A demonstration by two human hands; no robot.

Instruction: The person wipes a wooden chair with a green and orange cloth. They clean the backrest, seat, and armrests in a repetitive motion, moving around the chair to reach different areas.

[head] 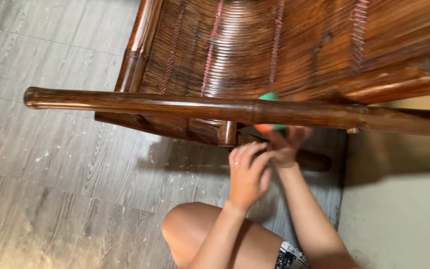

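A dark bamboo chair lies across the view, its long armrest pole (185,105) running left to right. Just under that pole, my right hand (287,144) grips a small orange and green object (269,127), whose green part shows above the pole; the pole hides its middle. My left hand (248,174) is raised beside it, fingers curled and touching the right hand's fingers near a short upright post (227,133). I cannot tell whether the left hand holds anything.
The chair's slatted seat (255,45) with reddish cord fills the top. Grey wood-look floor (51,174) spreads to the left. A pale wall (404,209) stands at the right. My bare knee (195,229) is at the bottom.
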